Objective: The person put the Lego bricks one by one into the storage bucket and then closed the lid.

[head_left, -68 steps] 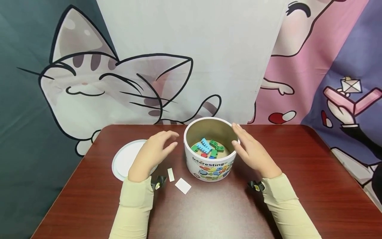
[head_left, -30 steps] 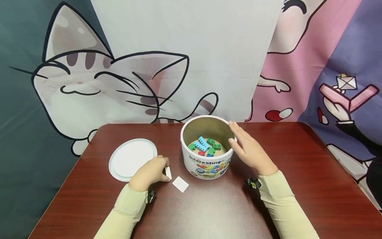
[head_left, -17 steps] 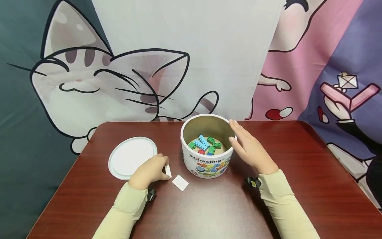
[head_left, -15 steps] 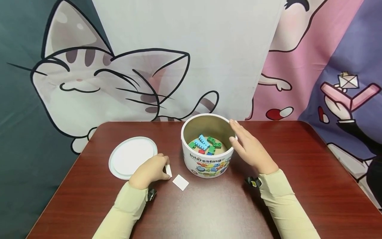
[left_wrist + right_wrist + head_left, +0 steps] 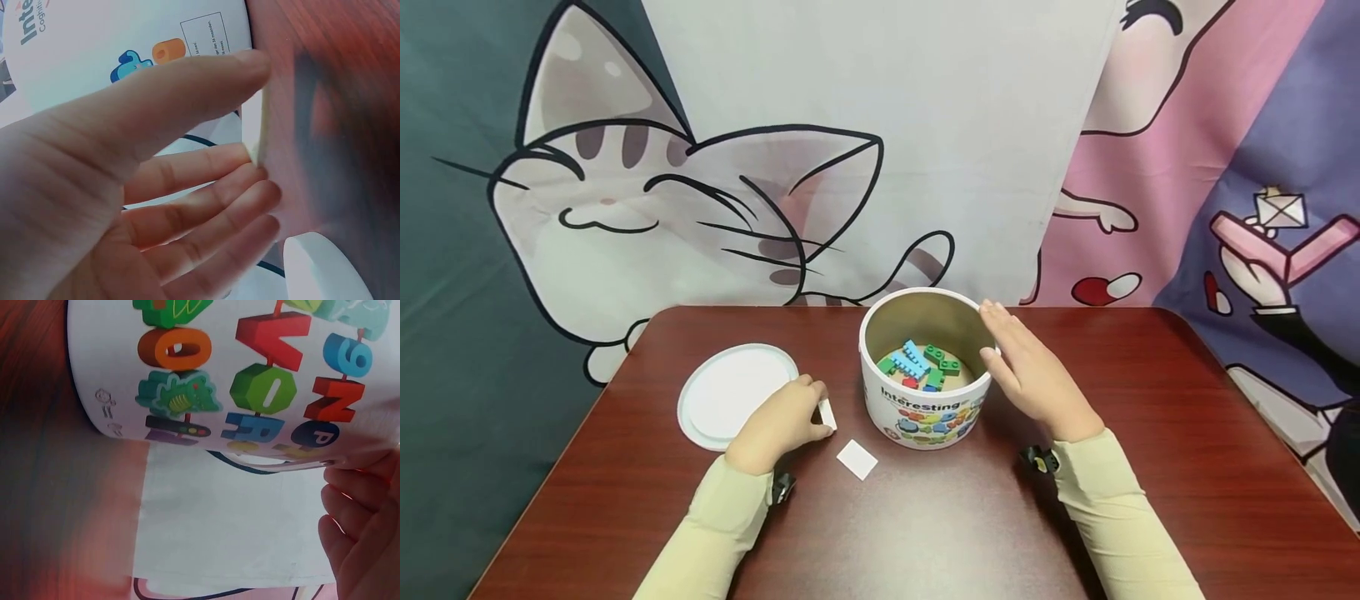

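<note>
My left hand [image 5: 781, 421] pinches a small white rectangular strip [image 5: 827, 414] by its ends, left of the bucket. In the left wrist view, the strip [image 5: 255, 128] stands on edge between thumb tip and fingertips, close over the wood. A white round bucket [image 5: 922, 423] printed "Interesting" stands open on the table. Inside it lie several toy building bricks [image 5: 913, 358], light blue, green, red and blue. With fingers straight, my right hand [image 5: 1037, 383] rests against the bucket's right rim; the right wrist view shows fingers [image 5: 356, 519] beside the printed wall.
A white round lid [image 5: 733, 392] lies flat behind the left hand. Just right of that hand is a white square piece [image 5: 857, 459]. The dark red wooden table [image 5: 940, 533] ends at a cartoon-printed cloth [image 5: 985, 142] at the back.
From beside the bucket, my left hand has come down onto the white strip and taken hold of it. Since half a second ago it has shifted slightly away with it. The right hand stays at the rim.
</note>
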`<act>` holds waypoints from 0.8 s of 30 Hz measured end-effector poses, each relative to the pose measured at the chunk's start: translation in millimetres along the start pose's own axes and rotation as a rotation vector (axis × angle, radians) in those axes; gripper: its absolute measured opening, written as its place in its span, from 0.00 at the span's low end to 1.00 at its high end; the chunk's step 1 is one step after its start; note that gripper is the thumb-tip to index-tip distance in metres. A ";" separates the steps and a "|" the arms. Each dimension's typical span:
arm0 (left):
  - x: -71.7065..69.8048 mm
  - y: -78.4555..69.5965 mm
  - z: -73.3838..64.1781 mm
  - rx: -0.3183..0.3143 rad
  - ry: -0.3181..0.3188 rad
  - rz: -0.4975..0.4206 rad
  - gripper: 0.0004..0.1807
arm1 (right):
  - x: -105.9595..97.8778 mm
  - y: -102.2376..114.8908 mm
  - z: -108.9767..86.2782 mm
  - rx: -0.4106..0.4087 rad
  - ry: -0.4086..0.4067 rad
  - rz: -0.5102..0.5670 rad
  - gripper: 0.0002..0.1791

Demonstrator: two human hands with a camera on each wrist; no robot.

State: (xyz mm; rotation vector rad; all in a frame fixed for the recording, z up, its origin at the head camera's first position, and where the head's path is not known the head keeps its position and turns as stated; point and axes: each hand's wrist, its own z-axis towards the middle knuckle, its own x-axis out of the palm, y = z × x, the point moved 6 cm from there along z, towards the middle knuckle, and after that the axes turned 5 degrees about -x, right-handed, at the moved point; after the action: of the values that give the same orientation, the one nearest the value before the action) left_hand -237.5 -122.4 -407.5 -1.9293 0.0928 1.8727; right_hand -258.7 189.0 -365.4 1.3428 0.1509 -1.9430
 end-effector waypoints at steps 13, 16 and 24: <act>-13.5 -2.0 2.2 0.021 -0.160 -0.148 0.22 | -0.8 -0.4 0.2 -0.010 0.003 -0.007 0.35; -15.3 -1.8 2.3 0.005 -0.165 -0.217 0.22 | -0.8 -0.5 -1.0 0.003 0.003 0.007 0.36; -28.7 -3.4 -2.7 0.037 -0.220 -0.367 0.22 | -1.2 0.2 -2.4 0.014 -0.003 0.021 0.35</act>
State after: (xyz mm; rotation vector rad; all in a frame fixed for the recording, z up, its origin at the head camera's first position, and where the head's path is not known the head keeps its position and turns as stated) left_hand -236.0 -127.7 -379.0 -1.5757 -0.2745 1.7999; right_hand -256.5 190.7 -365.4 1.3450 0.1212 -1.9319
